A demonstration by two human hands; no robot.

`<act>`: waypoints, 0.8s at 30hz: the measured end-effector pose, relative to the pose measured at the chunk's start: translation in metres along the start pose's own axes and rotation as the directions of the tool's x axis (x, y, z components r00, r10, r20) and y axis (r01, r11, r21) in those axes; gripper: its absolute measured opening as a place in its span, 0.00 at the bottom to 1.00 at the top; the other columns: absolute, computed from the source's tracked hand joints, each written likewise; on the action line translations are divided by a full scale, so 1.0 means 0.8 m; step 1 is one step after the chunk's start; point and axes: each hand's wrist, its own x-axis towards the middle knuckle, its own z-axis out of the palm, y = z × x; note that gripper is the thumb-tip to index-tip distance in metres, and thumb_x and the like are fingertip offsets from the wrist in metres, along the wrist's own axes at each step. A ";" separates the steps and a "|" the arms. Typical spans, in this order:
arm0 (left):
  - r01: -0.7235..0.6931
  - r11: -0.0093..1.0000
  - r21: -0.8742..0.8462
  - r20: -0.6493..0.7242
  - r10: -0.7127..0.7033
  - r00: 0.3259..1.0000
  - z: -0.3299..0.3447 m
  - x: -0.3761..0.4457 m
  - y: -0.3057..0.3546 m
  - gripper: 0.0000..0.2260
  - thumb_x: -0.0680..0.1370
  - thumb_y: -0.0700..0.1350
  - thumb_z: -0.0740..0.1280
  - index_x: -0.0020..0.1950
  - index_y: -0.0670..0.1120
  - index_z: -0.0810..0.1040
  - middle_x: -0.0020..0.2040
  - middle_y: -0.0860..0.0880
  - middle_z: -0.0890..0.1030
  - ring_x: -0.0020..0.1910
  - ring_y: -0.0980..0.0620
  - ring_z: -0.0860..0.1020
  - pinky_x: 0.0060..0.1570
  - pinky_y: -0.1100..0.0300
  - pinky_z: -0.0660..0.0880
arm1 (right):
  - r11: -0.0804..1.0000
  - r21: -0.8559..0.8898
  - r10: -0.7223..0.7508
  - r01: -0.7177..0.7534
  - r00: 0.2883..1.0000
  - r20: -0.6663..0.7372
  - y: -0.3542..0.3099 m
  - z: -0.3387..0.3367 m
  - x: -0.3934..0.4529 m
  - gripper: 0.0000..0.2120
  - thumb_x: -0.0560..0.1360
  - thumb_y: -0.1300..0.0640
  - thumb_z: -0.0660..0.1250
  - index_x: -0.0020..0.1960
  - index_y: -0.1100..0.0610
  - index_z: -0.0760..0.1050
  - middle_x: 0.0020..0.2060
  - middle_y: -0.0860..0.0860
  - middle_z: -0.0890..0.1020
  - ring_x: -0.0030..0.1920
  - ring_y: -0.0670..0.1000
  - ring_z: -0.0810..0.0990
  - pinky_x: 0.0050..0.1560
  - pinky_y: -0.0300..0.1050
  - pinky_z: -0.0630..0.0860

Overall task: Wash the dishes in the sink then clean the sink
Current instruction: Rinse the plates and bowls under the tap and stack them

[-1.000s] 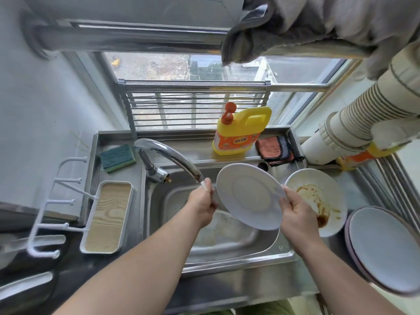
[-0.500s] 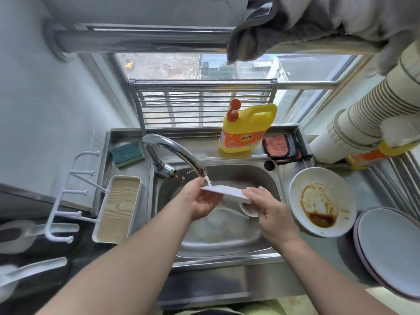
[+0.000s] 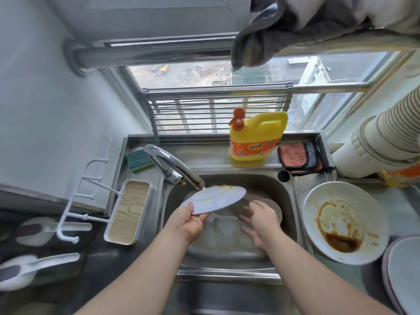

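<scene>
White plate (image 3: 214,199) held over the steel sink (image 3: 293,201), tilted so its long axis runs from lower left up to upper right, its upper rim just under the spout of the tap (image 3: 176,165). The left hand (image 3: 189,225) pinches the plate's lower-left rim, thumb on top and fingers curled beneath. A yellowish smear shows near the plate's upper edge, close to the spout; whether water is running is hard to tell. The right hand (image 3: 261,221) hangs free over the right half of the basin, fingers spread and loose, holding nothing, just beside the plate's right end and clearly the nearer hand to its upturned face. A smaller dish (image 3: 273,209) lies in the basin partly hidden behind that hand. On the worktop's right edge sits a dirty plate (image 3: 345,221) streaked with brown sauce, well apart from both hands. A green sponge (image 3: 138,160) rests at the sink surround's back-left corner, beyond the tap, so the likely next rub falls to the bare right hand.
</scene>
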 end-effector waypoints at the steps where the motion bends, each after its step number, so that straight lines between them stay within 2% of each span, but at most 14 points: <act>1: -0.017 0.999 -0.041 -0.029 0.016 0.999 0.001 -0.003 -0.001 0.19 0.90 0.40 0.49 0.79 0.35 0.66 0.76 0.34 0.72 0.76 0.33 0.70 0.75 0.36 0.65 | 0.995 0.081 0.061 -0.064 0.998 0.035 -0.005 0.006 0.006 0.14 0.86 0.54 0.60 0.72 0.49 0.69 0.61 0.54 0.82 0.55 0.58 0.85 0.53 0.58 0.80; 4: -0.063 0.992 -0.106 -0.101 0.052 0.994 -0.003 -0.009 -0.003 0.19 0.90 0.40 0.50 0.79 0.36 0.66 0.76 0.33 0.72 0.76 0.33 0.70 0.76 0.36 0.65 | 0.976 0.164 0.124 -0.144 0.985 0.123 -0.024 0.023 0.017 0.13 0.86 0.55 0.62 0.69 0.53 0.71 0.56 0.57 0.86 0.52 0.61 0.87 0.45 0.55 0.82; 8: -0.091 0.989 -0.118 -0.227 0.063 0.972 -0.022 -0.009 -0.007 0.19 0.90 0.40 0.51 0.80 0.35 0.66 0.76 0.33 0.72 0.76 0.34 0.70 0.77 0.38 0.64 | 0.994 -0.007 0.105 -0.105 0.985 0.138 -0.040 0.047 0.022 0.08 0.82 0.61 0.66 0.61 0.56 0.77 0.44 0.56 0.88 0.42 0.55 0.88 0.38 0.47 0.82; 11: -0.114 0.989 -0.094 -0.294 0.081 0.952 -0.035 -0.016 -0.012 0.18 0.89 0.38 0.53 0.80 0.36 0.66 0.76 0.35 0.73 0.76 0.36 0.71 0.77 0.39 0.65 | 0.960 -0.269 -0.084 0.075 0.996 -0.021 -0.040 0.059 0.036 0.11 0.75 0.62 0.68 0.55 0.51 0.80 0.46 0.53 0.86 0.43 0.54 0.84 0.43 0.50 0.83; 13: -0.119 0.988 -0.098 -0.317 0.083 0.945 -0.043 -0.016 -0.015 0.19 0.89 0.38 0.54 0.80 0.36 0.65 0.76 0.35 0.72 0.76 0.36 0.71 0.76 0.39 0.65 | 0.894 -0.414 -0.201 0.173 0.979 -0.026 -0.039 0.064 0.037 0.09 0.74 0.62 0.69 0.49 0.49 0.82 0.45 0.49 0.85 0.45 0.53 0.83 0.49 0.52 0.83; 15: -0.116 0.990 -0.079 -0.329 0.084 0.940 -0.050 -0.014 -0.017 0.19 0.89 0.37 0.54 0.80 0.37 0.65 0.77 0.35 0.72 0.76 0.36 0.71 0.76 0.38 0.66 | 0.911 -0.351 -0.188 0.217 0.975 0.115 -0.037 0.075 0.031 0.06 0.75 0.65 0.73 0.45 0.54 0.83 0.40 0.52 0.85 0.38 0.53 0.82 0.45 0.50 0.83; 17: -0.112 0.991 -0.076 -0.331 0.081 0.940 -0.055 -0.014 -0.018 0.19 0.89 0.38 0.54 0.80 0.37 0.65 0.77 0.35 0.72 0.76 0.36 0.71 0.75 0.37 0.67 | 0.970 -0.201 -0.081 0.137 0.962 0.262 -0.034 0.089 0.024 0.03 0.78 0.67 0.72 0.45 0.62 0.80 0.35 0.57 0.81 0.31 0.51 0.76 0.37 0.44 0.79; 21: -0.095 0.994 -0.049 -0.320 0.075 0.945 -0.064 -0.011 -0.015 0.18 0.89 0.37 0.55 0.79 0.36 0.65 0.76 0.34 0.73 0.75 0.35 0.72 0.73 0.37 0.68 | 0.993 -0.099 0.099 -0.070 0.937 0.334 -0.030 0.107 0.023 0.10 0.84 0.57 0.67 0.46 0.60 0.77 0.29 0.51 0.73 0.27 0.46 0.68 0.27 0.34 0.69; 24: -0.085 0.996 -0.026 -0.297 0.073 0.952 -0.070 -0.008 -0.009 0.19 0.89 0.37 0.55 0.80 0.36 0.65 0.75 0.34 0.73 0.74 0.35 0.73 0.72 0.37 0.70 | 0.992 -0.097 0.115 -0.085 0.926 0.359 -0.028 0.109 0.026 0.06 0.80 0.68 0.69 0.46 0.62 0.79 0.30 0.53 0.77 0.28 0.47 0.73 0.29 0.38 0.73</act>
